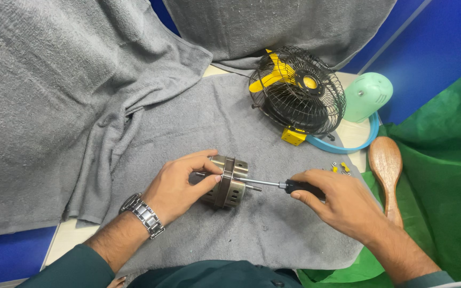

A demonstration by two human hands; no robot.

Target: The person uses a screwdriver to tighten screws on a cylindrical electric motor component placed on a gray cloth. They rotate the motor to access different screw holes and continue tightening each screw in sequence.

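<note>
My left hand [180,184] grips a round metal motor housing [230,184] with vent slots, holding it on its side on the grey towel [188,128]. My right hand [337,200] holds a black-handled screwdriver [273,184], its shaft lying level and its tip at the motor's face. A metal watch [142,215] is on my left wrist.
A small fan with a black wire cage and yellow blades [297,90] stands behind the motor. A mint-green plastic cover [369,96] and a light-blue ring [358,145] lie at the right, near small yellow and silver screws [340,168]. A wooden brush [386,170] rests on green cloth [444,160].
</note>
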